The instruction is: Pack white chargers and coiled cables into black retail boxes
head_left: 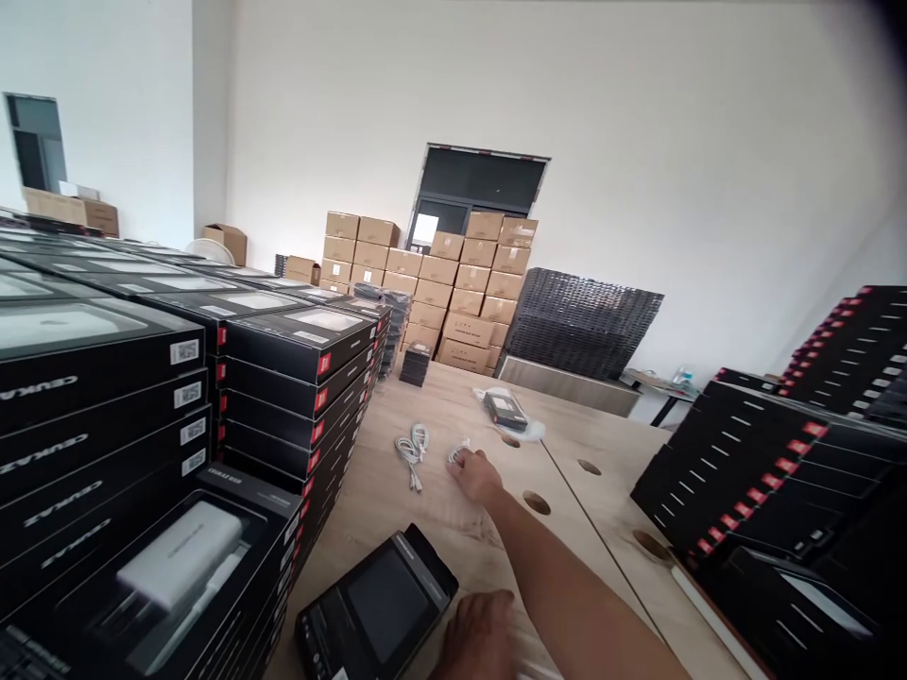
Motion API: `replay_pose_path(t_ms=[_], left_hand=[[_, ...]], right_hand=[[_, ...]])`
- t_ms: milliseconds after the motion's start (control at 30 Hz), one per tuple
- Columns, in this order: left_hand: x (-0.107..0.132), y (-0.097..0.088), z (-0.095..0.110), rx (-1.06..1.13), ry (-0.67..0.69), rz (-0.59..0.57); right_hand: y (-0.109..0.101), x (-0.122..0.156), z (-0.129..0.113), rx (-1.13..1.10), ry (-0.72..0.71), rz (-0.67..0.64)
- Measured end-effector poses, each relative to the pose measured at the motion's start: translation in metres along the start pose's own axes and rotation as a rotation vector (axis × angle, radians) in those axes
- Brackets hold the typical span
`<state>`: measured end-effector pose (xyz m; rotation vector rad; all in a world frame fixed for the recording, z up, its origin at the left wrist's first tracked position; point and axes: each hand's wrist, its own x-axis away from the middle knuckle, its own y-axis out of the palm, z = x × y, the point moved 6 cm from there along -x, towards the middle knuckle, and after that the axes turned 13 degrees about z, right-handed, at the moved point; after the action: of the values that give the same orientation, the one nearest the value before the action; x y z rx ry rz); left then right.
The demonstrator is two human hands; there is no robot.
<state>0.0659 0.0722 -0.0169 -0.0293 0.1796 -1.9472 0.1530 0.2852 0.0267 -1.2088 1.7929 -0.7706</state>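
Observation:
My right hand [476, 474] reaches out over the wooden table, its fingers closed on a coiled white cable [457, 453]. To its left lie two more white cables, one coiled [419, 440] and one with its plug end trailing [408, 453]. My left hand [478, 635] is low in the view, close to the right side of a black box [379, 604] with a dark window in its top. Blur and the frame edge obscure its fingers, and whether it touches the box is unclear.
Tall stacks of black boxes [298, 378] stand on the left, one showing a white charger [180, 557]. More black boxes [751, 453] are piled on the right. A small box [504, 409] lies on clear plastic ahead. The tabletop [439, 529] has several round holes. Cartons [432, 293] line the back.

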Motion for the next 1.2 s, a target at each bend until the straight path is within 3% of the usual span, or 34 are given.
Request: replay_pose_path(t_ms=[100, 233, 300, 367, 467, 567, 700, 833, 967, 1200], left_hand=[[0.006, -0.010, 0.003, 0.118, -0.099, 0.209], [0.009, -0.026, 0.019, 0.563, -0.115, 0.407], [0.009, -0.035, 0.030, 0.657, -0.052, 0.431], [0.011, -0.041, 0.041, 0.591, 0.054, 0.413], [0.021, -0.038, 0.047, 0.496, 0.074, 0.334], [0.035, -0.028, 0.050, 0.363, 0.050, 0.231], [0.044, -0.017, 0.060, 0.193, 0.123, 0.140], [0.044, -0.010, 0.058, 0.284, 0.043, 0.022], [0.048, -0.001, 0.054, 0.356, -0.057, -0.122], [0.048, -0.001, 0.051, 0.437, -0.073, -0.076]], right_hand=[[-0.033, 0.031, -0.007, -0.162, -0.087, 0.082], [-0.090, 0.114, -0.017, -0.312, -0.204, 0.196], [-0.111, 0.164, -0.024, -0.436, -0.282, 0.210], [-0.121, 0.208, -0.026, -0.521, -0.315, 0.180], [-0.130, 0.241, -0.011, -0.668, -0.171, 0.217], [-0.139, 0.246, 0.010, -0.857, 0.013, 0.305], [-0.142, 0.240, 0.008, -0.933, -0.027, 0.241], [-0.143, 0.242, 0.006, -1.036, 0.046, 0.228], [-0.153, 0.246, 0.011, -1.018, 0.078, 0.353], [-0.156, 0.244, 0.021, -1.048, 0.137, 0.404]])
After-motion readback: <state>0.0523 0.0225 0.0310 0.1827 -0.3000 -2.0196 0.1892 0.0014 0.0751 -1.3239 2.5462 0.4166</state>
